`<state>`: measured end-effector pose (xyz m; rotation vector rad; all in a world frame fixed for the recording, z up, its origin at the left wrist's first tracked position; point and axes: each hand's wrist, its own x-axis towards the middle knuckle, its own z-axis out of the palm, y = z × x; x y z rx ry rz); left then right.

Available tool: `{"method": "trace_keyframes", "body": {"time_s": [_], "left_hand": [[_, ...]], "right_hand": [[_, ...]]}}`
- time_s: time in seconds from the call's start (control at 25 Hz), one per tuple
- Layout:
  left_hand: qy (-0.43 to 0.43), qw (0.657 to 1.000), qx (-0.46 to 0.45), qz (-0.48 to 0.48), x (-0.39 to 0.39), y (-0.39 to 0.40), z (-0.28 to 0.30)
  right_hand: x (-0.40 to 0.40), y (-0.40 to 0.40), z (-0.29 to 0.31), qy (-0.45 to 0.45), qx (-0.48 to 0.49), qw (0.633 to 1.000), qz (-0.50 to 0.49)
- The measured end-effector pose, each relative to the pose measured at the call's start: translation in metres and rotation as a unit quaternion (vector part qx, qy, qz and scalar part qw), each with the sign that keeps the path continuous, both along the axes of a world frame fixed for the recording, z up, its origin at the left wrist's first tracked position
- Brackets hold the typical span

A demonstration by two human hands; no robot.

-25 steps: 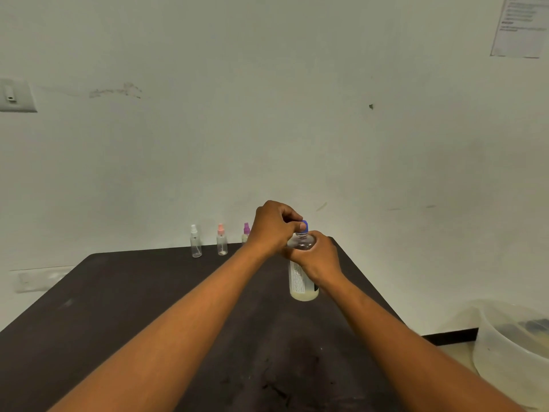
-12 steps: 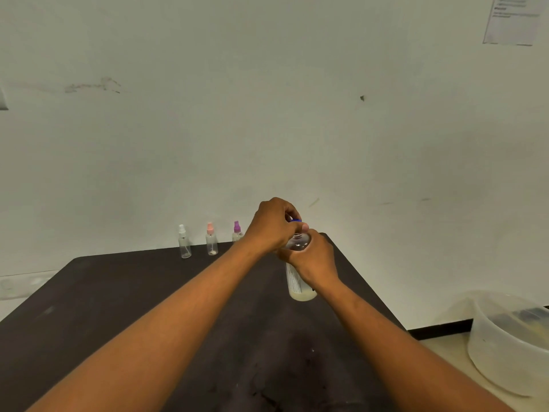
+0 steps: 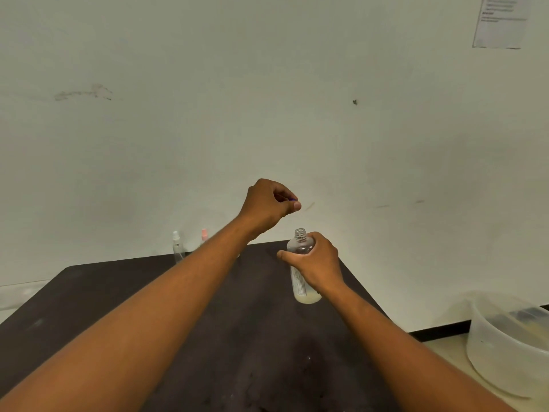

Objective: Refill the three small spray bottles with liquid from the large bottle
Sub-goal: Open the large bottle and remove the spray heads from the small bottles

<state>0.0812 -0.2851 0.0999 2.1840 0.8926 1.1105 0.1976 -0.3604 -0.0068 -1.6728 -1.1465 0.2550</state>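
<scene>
The large clear bottle point(image 3: 300, 281) stands upright on the dark table point(image 3: 89, 292), a little pale liquid at its bottom and its threaded neck bare. My right hand point(image 3: 316, 263) wraps around its upper body. My left hand point(image 3: 269, 205) hovers above and left of the neck, fingers pinched on the blue cap point(image 3: 292, 200), of which only a sliver shows. At the table's far edge stand a white-topped spray bottle point(image 3: 177, 247) and a pink-topped spray bottle point(image 3: 204, 235). My left forearm hides the third one.
A translucent plastic tub point(image 3: 505, 346) sits on the floor to the right of the table. The wall rises directly behind the table's far edge. A paper sheet point(image 3: 502, 22) hangs on the wall at the top right.
My left hand was twisting the cap on the bottle's neck; it has now lifted up and away with the cap, leaving the neck uncovered. My right hand stays on the bottle.
</scene>
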Motion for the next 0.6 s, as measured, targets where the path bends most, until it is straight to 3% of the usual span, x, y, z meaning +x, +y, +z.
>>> {"method": "trace_keyframes", "body": {"time_s": [0.2,0.6], "left_hand": [[-0.005,1.0,-0.008,0.003,0.004,0.011,-0.024],[0.068,0.996,-0.058,-0.019,0.063,0.046,-0.104]], "right_hand": [[0.012,0.0,-0.007,0.005,-0.004,1.0,-0.011],[0.08,-0.002,-0.031,0.004,0.012,0.997,-0.075]]}}
